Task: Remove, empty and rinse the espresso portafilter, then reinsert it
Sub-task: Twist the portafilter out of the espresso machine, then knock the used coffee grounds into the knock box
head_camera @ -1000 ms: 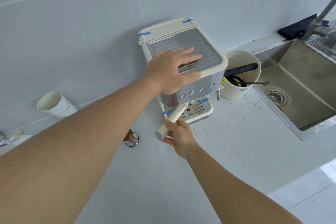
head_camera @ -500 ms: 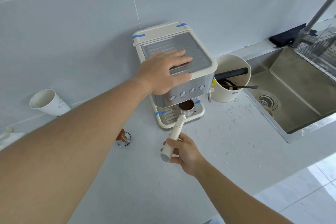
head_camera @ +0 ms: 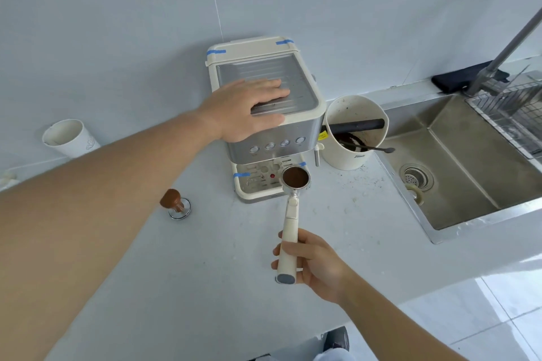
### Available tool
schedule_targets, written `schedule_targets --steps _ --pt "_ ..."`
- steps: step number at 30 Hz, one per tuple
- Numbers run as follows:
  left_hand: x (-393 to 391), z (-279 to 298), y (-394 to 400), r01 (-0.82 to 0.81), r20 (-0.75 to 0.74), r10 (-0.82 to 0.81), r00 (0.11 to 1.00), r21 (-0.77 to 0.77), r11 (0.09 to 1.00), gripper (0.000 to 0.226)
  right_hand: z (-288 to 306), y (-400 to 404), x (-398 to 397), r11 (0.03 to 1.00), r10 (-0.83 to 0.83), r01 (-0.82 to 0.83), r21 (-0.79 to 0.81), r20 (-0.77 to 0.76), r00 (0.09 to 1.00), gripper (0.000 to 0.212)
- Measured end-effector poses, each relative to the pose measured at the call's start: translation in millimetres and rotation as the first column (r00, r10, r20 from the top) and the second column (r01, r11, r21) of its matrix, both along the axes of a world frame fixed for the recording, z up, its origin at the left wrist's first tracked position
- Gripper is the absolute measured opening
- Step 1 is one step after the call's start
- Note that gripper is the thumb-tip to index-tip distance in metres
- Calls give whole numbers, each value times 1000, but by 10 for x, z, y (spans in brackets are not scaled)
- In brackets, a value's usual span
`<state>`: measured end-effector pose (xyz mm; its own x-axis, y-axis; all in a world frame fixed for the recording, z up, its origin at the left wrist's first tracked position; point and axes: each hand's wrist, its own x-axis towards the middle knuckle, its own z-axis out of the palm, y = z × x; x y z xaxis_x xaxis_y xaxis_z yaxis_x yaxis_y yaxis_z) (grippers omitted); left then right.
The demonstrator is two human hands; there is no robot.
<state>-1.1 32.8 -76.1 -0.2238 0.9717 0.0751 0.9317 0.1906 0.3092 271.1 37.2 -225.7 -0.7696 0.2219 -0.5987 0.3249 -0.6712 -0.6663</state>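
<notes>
A cream and steel espresso machine [head_camera: 296, 138] stands against the tiled wall. My left hand [head_camera: 249, 110] lies flat on its top, fingers spread. My right hand [head_camera: 313, 264] grips the cream handle of the portafilter [head_camera: 295, 177], which is out of the machine and held level in front of the drip tray. Its metal basket faces up and is full of dark brown coffee grounds. A cream knock box [head_camera: 356, 133] with a black bar and dark grounds inside stands just right of the machine.
A steel sink [head_camera: 469, 155] with a drain sits at the right, a tap and wire rack above it. A wooden-handled tamper [head_camera: 176, 205] stands left of the machine. A paper cup [head_camera: 69, 138] lies tipped at the far left. Crumbs dot the counter near the sink.
My right hand has pulled the portafilter out from under the machine and drawn it toward me, so the basket of grounds now shows. My left hand has stayed on the machine's top.
</notes>
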Motion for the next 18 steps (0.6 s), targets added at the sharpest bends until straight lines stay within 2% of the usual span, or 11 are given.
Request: schedule_targets --steps 7,11,16,18 --pt "42 69 36 -29 -16 28 999 -71 997 57 154 306 380 996 90 -89 6 -44 995 40" --pt "200 74 123 -110 -61 106 992 -56 992 55 244 528 536 993 115 -116 -11 -73 991 48" --pt "362 84 242 -190 -58 189 980 -5 982 52 321 792 718 992 113 -117 -35 -112 987 49" --pt "407 107 327 -222 -60 220 974 -29 975 51 347 924 775 993 108 -113 -35 -120 987 49"
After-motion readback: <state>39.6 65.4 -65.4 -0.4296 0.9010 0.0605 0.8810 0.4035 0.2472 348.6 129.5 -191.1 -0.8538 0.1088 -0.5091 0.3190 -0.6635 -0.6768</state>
